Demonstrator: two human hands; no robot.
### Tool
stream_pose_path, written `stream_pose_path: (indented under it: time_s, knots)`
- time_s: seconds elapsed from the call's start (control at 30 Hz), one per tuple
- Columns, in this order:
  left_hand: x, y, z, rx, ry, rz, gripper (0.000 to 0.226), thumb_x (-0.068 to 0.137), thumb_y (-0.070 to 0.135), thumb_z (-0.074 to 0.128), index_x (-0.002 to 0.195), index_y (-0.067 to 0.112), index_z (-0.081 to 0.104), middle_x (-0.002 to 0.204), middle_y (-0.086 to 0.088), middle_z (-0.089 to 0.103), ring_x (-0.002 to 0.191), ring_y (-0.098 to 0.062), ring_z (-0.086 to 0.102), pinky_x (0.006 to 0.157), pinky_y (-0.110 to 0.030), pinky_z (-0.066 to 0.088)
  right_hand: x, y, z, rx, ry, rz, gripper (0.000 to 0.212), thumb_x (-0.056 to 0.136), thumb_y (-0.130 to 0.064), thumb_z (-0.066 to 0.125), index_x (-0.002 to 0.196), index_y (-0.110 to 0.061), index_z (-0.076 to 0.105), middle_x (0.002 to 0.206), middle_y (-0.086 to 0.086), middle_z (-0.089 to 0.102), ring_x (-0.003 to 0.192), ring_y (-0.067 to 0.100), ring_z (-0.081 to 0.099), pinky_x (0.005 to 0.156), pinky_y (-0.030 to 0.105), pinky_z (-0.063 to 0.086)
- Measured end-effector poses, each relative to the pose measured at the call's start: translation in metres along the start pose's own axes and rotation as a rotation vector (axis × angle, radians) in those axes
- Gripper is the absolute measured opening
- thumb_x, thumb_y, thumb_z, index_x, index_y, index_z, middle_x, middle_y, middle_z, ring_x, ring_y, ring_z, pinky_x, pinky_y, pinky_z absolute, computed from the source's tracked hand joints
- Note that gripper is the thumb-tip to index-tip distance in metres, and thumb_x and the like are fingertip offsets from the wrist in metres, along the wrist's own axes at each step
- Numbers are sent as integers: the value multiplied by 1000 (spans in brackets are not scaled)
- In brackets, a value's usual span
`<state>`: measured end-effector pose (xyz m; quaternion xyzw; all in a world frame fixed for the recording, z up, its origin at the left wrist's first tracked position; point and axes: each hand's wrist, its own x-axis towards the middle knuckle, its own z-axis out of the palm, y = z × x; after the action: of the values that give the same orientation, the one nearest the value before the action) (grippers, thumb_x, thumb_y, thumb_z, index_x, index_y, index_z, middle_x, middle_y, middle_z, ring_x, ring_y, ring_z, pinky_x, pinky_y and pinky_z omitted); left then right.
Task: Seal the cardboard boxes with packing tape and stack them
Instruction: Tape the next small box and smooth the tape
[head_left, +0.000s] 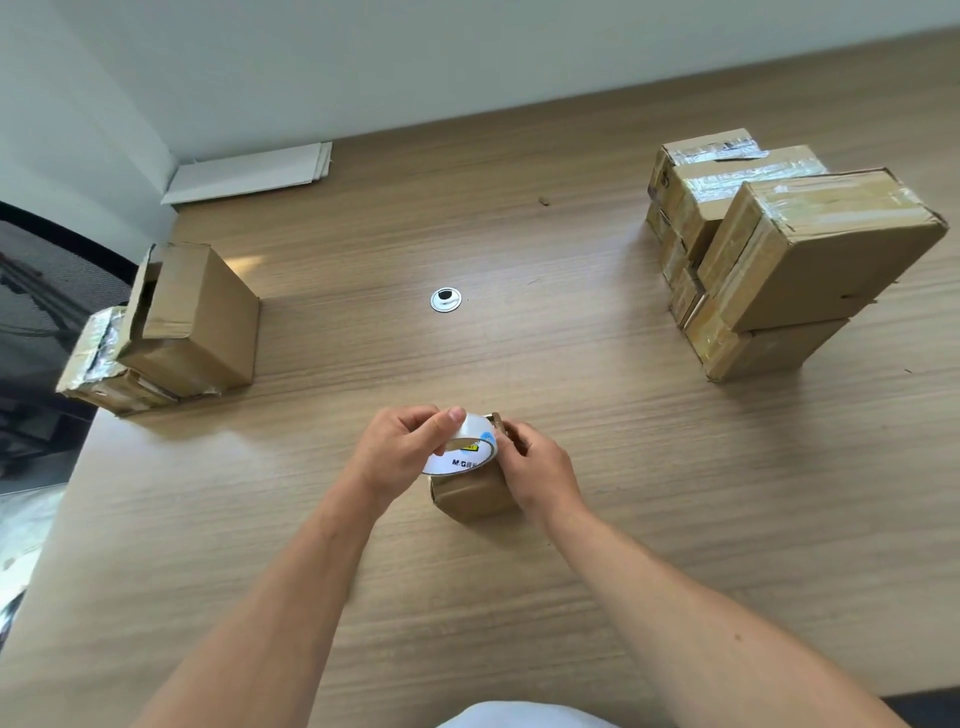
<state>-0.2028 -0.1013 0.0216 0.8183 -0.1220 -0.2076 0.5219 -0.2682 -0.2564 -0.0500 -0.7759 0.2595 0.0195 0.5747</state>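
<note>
Two forearms are stretched in from the bottom edge and brought together over the small box (470, 496), which is parked on the tabletop (519, 613) right in the middle, close to the person. The tape roll (460, 452) is held just above the box's top by the left hand (397, 449), with the thumb laid over the roll and the fingers curled round it. It's probably kept that low so the strip can be dragged straight onto the flaps. The right hand (540, 470) is tucked against the roll's right rim with its fingers pinched in tight. Looks like the loose tape end is being picked at, though whether it's actually caught can't be told from here.

So the sealing of this box is judged as barely started, since no strip is seen laid across it yet.

Off to the right, well apart, a stack of taped boxes (779, 249) is piled up, shiny tape visible on the tops. On the left edge, two more boxes (192, 322) are waiting, the bigger one with a flap left hanging open.

Wood-grain laminate is used for the surface, with a round cable grommet (445, 300) set in it. White flat sheets (249, 174) are pushed against a pale wall, and a black mesh chair (41, 291) is glimpsed at far left.
</note>
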Motion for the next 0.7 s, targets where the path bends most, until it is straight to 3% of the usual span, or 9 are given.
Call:
stream_pose_path:
  time_s: [0.2,0.37,0.53,0.63,0.7]
  knots:
    - [-7,-4,5,-54,-3,-5,51,71,69,62,52,23,53,61,-4,37,59,-17,31,54,-27,25,-2,-3,-3,-141,5,-67,27,103,-30,51,100,-12,70,92,3,72,89,24,61,82,37,46]
    - [-15,-11,7,-187,2,-14,69,74,66,65,67,0,49,61,4,43,64,-19,35,61,-30,30,-5,-3,-1,-163,13,-58,28,104,-27,48,99,-8,69,90,6,71,88,27,59,80,37,43]
    - [-16,-6,8,-150,44,-25,48,76,60,68,50,22,53,54,9,41,55,-10,35,54,-19,30,-6,-5,-1,-178,25,-68,26,104,-25,49,97,-8,68,90,5,71,83,24,55,71,33,35]
    - [-14,-4,5,-97,67,-16,42,80,48,64,44,28,58,48,15,39,48,-4,34,50,-17,28,-7,-7,-2,-188,25,-67,25,104,-27,51,94,-11,67,81,0,63,80,22,51,67,28,29]
    - [-13,-6,2,-99,66,-15,41,78,51,66,45,27,58,48,15,40,48,-5,34,50,-18,28,-8,-8,-2,-191,24,-62,25,104,-28,51,95,-11,67,81,-1,63,80,22,52,66,27,28]
